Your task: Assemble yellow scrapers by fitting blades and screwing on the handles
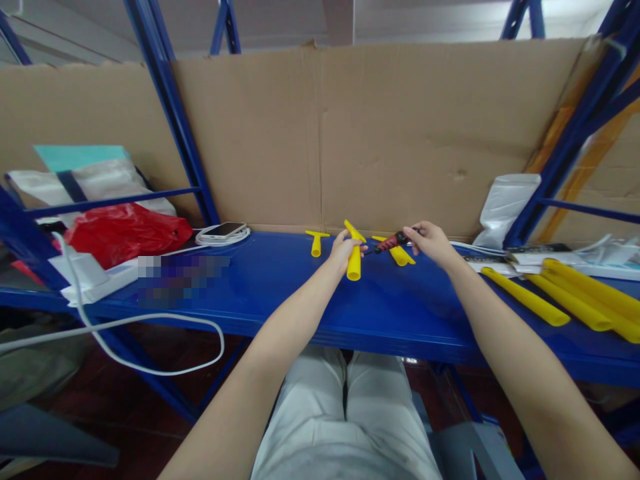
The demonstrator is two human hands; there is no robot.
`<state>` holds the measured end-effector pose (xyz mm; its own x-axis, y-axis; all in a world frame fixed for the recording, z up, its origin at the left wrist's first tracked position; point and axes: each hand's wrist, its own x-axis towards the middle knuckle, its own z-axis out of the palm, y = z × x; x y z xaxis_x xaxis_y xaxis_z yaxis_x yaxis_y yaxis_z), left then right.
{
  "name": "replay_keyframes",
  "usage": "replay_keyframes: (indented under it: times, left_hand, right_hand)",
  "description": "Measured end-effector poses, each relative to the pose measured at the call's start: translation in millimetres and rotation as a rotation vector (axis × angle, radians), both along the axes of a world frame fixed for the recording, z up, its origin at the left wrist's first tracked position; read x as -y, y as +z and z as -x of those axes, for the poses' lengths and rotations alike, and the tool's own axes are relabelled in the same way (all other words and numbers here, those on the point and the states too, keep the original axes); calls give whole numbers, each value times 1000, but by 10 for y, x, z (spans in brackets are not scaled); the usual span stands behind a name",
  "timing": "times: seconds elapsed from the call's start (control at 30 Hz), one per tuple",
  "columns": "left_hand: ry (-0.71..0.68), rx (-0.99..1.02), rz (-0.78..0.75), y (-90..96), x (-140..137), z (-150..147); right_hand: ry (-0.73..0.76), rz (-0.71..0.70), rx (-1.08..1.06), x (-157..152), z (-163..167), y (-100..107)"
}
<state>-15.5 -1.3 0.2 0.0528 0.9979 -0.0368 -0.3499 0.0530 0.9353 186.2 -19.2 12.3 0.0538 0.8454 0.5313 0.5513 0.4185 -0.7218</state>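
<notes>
My left hand (341, 253) is closed around a yellow T-shaped handle (354, 268), its open tube end towards me. In my right hand (433, 244) is a screwdriver (389, 243) with a red and black grip, its fingers pinched on the rear end. The tool points left, and its tip comes close to the handle beside my left fingers; whether it touches cannot be made out. Left of my left hand, a second yellow T-shaped handle (316, 245) rests on the blue shelf (280, 287). Another yellow T-shaped piece (401, 257) lies partly hidden behind the screwdriver.
Several long yellow tubes (530, 299) lie at the right. A cardboard sheet (400, 133) closes off the back. To the left are a phone (225, 230) on a coiled white cable, a red plastic bag (125, 230) and a white cable (150, 319) hanging over the front edge.
</notes>
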Motion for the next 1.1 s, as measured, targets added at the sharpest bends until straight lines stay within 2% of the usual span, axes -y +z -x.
replay_keyframes:
  times: [0.17, 0.3, 0.57, 1.1]
  left_hand:
    - [1, -94, 52, -1, 6, 2]
    - [-9, -126, 62, -32, -8, 1]
    - [-89, -173, 48, -38, 11, -11]
    - [-171, -193, 47, 23, 113, -29]
  right_hand:
    - [-191, -178, -247, -63, -48, 6]
    - [-227, -266, -410, -99, -84, 2]
    - [-167, -316, -427, -122, -105, 25]
    - [-186, -356, -459, -117, -98, 24]
